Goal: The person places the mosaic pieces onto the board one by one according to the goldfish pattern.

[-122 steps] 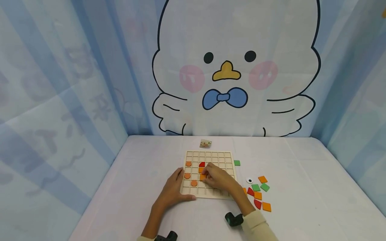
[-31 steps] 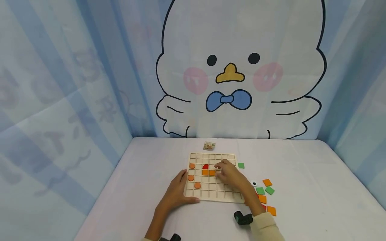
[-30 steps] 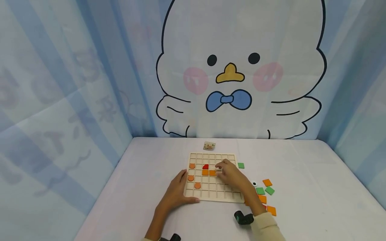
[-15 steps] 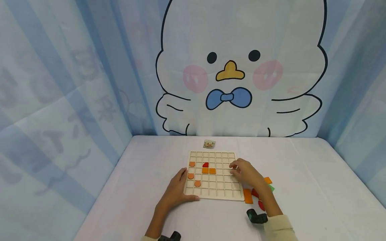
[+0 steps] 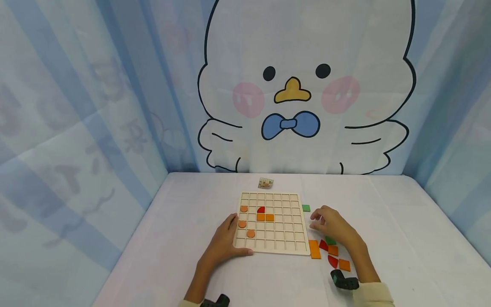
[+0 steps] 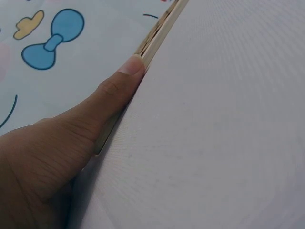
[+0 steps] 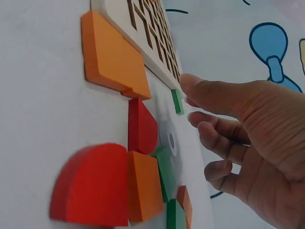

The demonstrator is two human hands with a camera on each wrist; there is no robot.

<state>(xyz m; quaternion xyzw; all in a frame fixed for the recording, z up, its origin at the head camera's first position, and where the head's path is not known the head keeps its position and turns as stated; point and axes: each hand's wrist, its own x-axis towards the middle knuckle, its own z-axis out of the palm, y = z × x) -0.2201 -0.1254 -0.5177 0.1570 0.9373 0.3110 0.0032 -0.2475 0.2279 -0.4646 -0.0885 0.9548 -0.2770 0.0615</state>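
Observation:
A pale wooden grid board (image 5: 281, 234) lies on the table. On it sit several round orange pieces (image 5: 251, 233), a red quarter-circle (image 5: 261, 209) and two orange squares side by side, the right one (image 5: 270, 217) next to the left one (image 5: 261, 217). My left hand (image 5: 222, 241) rests against the board's near left corner, fingers along its left side. In the left wrist view the straight thumb (image 6: 114, 90) presses on the near edge. My right hand (image 5: 333, 224) hovers right of the board, its fingers (image 7: 219, 129) loosely bent with nothing between them.
Right of the board lie orange tiles (image 5: 315, 249), red quarter-circles (image 5: 333, 261) and green tiles (image 7: 164, 174), some under the right hand. A white disc with a dark centre (image 7: 172, 140) is among them. A green square (image 5: 306, 208) touches the board's right side; a small patterned card (image 5: 266, 183) lies behind.
My right hand, earlier pinching an orange square over the board, has left it in the cell beside the other square and moved right, off the board. The left hand stays at the corner.

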